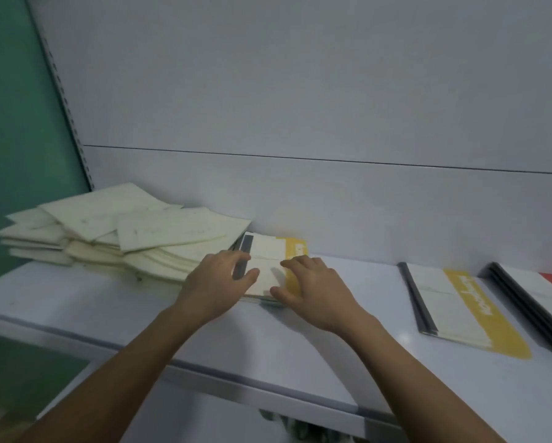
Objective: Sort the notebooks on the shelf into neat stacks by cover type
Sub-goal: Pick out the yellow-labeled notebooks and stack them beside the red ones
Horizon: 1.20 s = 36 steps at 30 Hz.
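The white shelf [300, 346] is showing a wide bare strip along its front edge, and there is open room between the middle stack [268, 260] and the yellow-banded notebook [460, 308] lying to the right. The gray back wall [300, 107] is standing right behind everything. Both arms are reaching forward from the bottom of the view. The left hand [220, 282] is resting on the dark spine side of the middle stack with fingers bent, and the right hand [313, 289] is lying on its yellow band, fingers spread. Each grip is loose and half wide, touching the stack, not closing around it. A messy pile of cream notebooks [124, 238] is sitting on the left, too many to count. At the far right, a dark-spined stack with a red band [536, 302] is sitting partly out of view.
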Tool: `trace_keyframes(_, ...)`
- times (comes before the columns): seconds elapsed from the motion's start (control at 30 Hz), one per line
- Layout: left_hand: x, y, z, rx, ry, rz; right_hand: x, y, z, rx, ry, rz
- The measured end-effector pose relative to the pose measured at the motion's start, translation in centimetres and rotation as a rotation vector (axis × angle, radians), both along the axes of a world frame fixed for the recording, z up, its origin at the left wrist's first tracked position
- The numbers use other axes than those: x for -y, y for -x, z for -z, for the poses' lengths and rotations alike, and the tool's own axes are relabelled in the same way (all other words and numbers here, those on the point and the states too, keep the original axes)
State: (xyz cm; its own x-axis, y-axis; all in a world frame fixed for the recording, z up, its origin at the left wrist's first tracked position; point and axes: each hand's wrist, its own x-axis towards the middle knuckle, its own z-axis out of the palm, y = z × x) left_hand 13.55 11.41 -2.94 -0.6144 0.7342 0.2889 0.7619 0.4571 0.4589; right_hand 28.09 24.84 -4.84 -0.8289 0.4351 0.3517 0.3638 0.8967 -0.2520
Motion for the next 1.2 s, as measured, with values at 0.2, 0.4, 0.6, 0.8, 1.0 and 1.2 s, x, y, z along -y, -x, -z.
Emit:
trace_keyframes(0.2,4.2,3.1,1.6,0.145,-0.153,0.019,2.8,5.0,1.0,0.26,-0.045,0.015)
trace_keyframes(0.4,5.9,4.8,2.8,0.408,-0.137,0.137,4.9,5.2,1.1,0.252,-0.108,0.103)
trace_keyframes(0.6,6.6,4.5,1.1,0.844,-0.135,0.257,7.4,4.5,0.3,-0.073,0.156,0.158)
trace_keyframes(0.8,4.9,4.0,-0.5,1.607,-0.254,0.443,11.2,4.1,1.2,-0.317,0.152,-0.004)
trace_keyframes(1.0,4.1,4.3,-1.2,1.618,-0.297,0.414,11.2,3.0,-0.4,-0.145,0.239,-0.118)
trace_keyframes(1.2,5.2,6.4,-2.1,1.385,-0.525,0.273,7.7,2.7,-0.3,-0.415,0.352,0.146)
